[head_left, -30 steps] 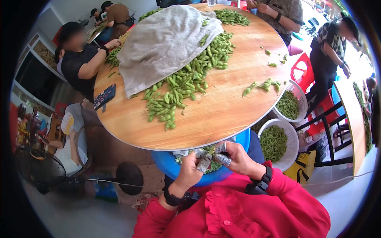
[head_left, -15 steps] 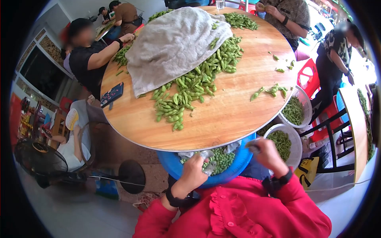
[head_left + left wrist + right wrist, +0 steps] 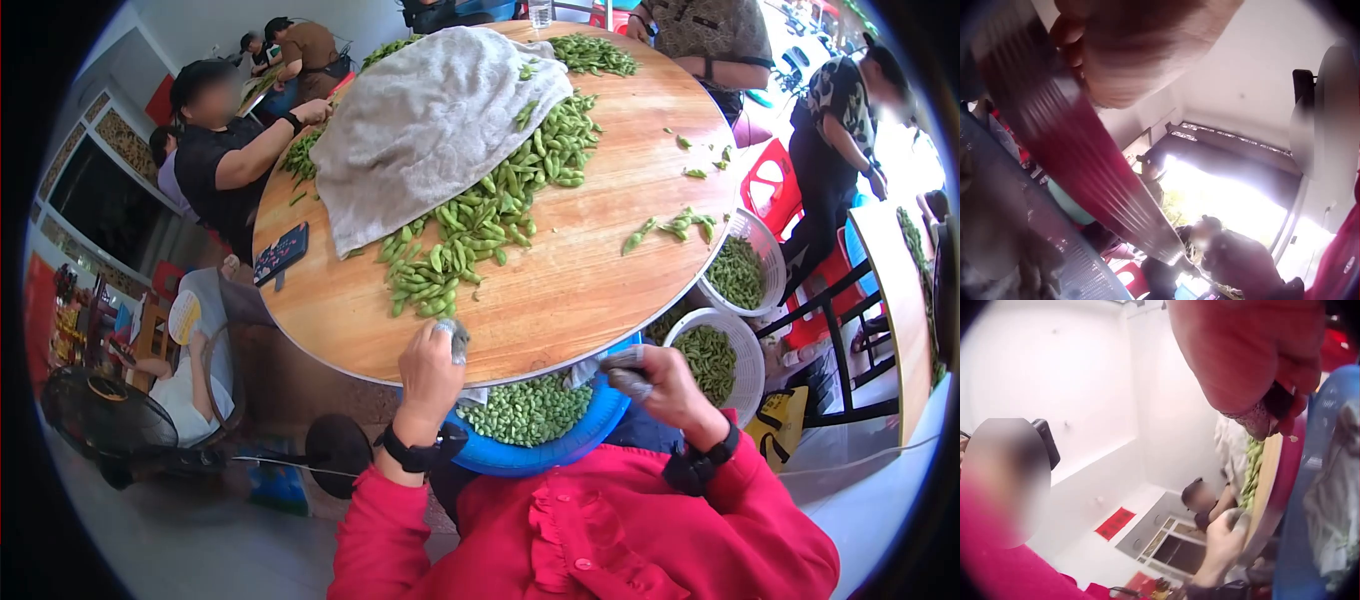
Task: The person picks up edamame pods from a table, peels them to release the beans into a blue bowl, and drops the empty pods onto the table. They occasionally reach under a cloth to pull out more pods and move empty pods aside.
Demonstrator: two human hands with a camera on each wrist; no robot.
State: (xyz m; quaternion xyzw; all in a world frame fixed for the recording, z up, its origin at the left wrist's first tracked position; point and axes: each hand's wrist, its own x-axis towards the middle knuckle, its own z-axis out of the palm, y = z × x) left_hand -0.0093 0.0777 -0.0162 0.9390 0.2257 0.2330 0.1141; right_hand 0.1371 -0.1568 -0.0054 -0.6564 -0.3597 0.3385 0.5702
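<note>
The green pods [image 3: 430, 278] are heaped at the upper centre of the head view, on the round wooden counter [image 3: 590, 285], partly covered by a grey cloth [image 3: 410, 125]. Near their lower end, the left hand [image 3: 430, 380] is raised at the counter's edge, its wrapped fingers bent close together; whether a pod is pinched cannot be told. By the right hand [image 3: 672, 388], at lower right of centre, the fingers are held curled, and anything between them cannot be made out. Each pod will probably be found light, pliable and slightly slippery, best taken by its ends between thumb and forefinger. The loose beans [image 3: 530, 410] in the blue basin [image 3: 520, 463] could be bruised if squeezed hard.
</note>
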